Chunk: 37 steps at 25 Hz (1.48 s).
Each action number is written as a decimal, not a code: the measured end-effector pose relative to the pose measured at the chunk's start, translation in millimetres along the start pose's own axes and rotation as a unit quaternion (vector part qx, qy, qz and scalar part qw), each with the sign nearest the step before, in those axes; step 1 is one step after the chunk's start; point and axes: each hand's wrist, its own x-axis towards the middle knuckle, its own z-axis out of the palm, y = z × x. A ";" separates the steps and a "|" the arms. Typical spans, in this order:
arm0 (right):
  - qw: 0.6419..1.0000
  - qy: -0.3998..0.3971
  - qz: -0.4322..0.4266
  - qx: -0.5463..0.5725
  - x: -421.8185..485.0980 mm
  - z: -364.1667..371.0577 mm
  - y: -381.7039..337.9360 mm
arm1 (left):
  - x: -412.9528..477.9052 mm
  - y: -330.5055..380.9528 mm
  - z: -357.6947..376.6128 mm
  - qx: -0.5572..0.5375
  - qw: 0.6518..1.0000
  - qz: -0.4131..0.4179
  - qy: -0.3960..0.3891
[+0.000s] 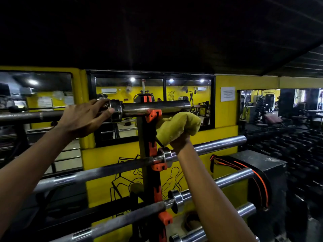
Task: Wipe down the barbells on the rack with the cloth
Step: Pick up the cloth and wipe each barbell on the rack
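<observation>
The top barbell lies across an orange hook of the black rack post, its chrome sleeve pointing right. My left hand grips this bar just left of its collar. My right hand holds a bunched yellow cloth just under the sleeve of the top bar, right of the post. Whether the cloth touches the sleeve I cannot tell. A second barbell runs below, and my right wrist crosses in front of it. Lower barbells rest on further orange hooks.
A yellow wall with mirrors stands right behind the rack. A black box with an orange-edged belt draped over it sits at right. Dumbbell racks fill the dark far right.
</observation>
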 end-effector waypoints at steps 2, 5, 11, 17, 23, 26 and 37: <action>0.986 0.119 -0.066 -0.101 -5.8 -6.8 -6.8 | -5.5 16.5 -12.4 0.035 0.999 -0.006 0.016; 0.901 0.225 -0.217 -0.301 -12.6 -5.5 -12.4 | -9.8 20.9 -12.2 0.033 0.999 -0.039 -0.008; 0.563 0.116 -0.433 -0.694 -14.0 32.6 -12.5 | -16.5 30.4 -5.7 0.011 0.999 -0.040 0.017; 0.566 0.115 -0.351 -0.737 13.6 54.0 -81.2 | -14.6 31.5 -12.9 -0.054 0.997 -0.052 -0.021; 0.451 0.065 -0.302 -0.837 18.0 61.3 -81.8 | 7.9 65.1 -0.1 -0.035 0.997 -0.054 -0.038; 0.482 0.089 -0.307 -0.816 22.4 58.2 -91.2 | 8.0 64.4 7.6 -0.032 0.998 -0.058 0.003; 0.462 0.088 -0.313 -0.825 24.1 57.4 -90.0 | 11.1 66.9 5.9 -0.030 0.998 -0.062 0.012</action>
